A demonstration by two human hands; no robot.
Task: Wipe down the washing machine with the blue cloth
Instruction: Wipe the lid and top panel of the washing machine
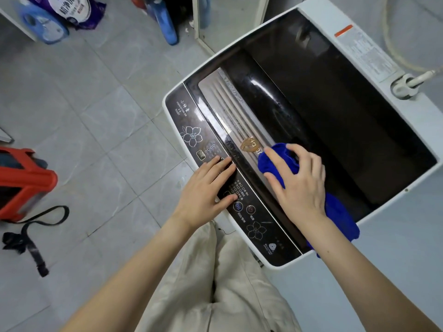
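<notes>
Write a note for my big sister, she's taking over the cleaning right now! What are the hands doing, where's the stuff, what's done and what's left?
Left hand: flat and open on the washing machine's control panel, holding nothing.
Right hand: pressing the blue cloth onto the silver ribbed strip of the closed lid, beside a gold emblem. The rest of the cloth trails under the wrist toward the panel's near end.
Done: cannot tell which parts have been wiped; the dark lid shows faint smears.
Left, probably: rest of the strip, dark lid, control panel, white rim.

Grey tiled floor (pixel 100 121) carries washing machine (pixel 407 121), red stool (pixel 26 185), black strap (pixel 31 238).
</notes>
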